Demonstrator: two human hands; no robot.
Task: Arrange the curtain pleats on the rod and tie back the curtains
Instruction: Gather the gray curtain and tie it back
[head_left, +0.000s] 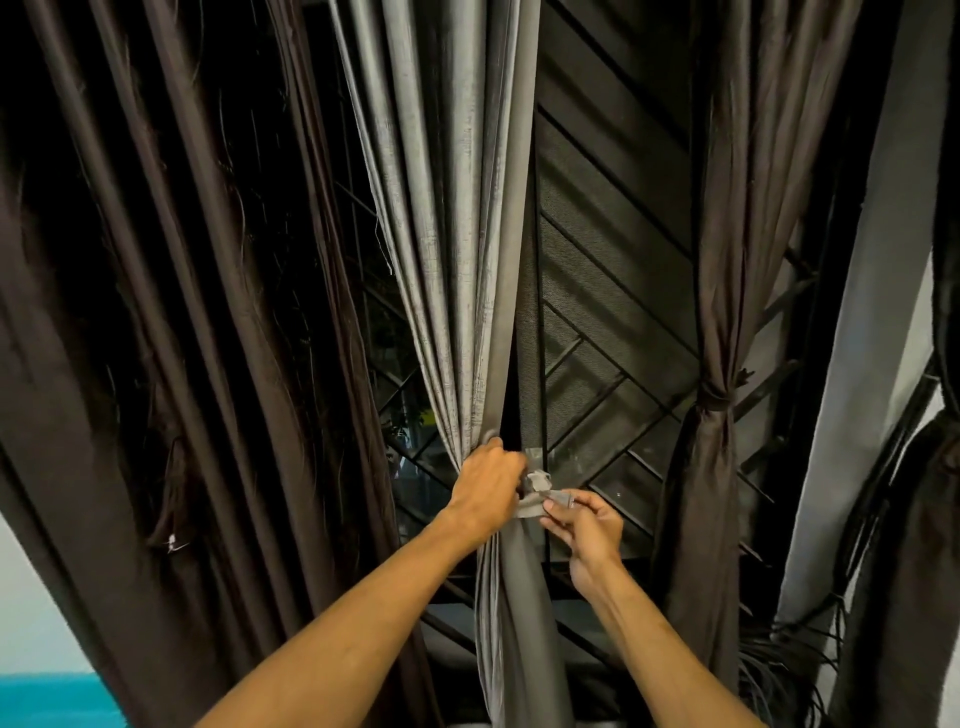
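The step in hand seemed to be tying back the middle panel. At far left a dark brown curtain hung loose in uneven folds, untied. Beside it the grey curtain fell in neat pleats from above and narrowed to a waist at the centre, where the left hand had its fingers curled round the gathered cloth. Just to its right the grey tie-back strip lay against the bundle, its end pinched between thumb and forefinger of the right hand. The next move probably called for drawing that strip snug and fastening it without letting the pleats slip. Farther right, another brown curtain was already cinched by a band.
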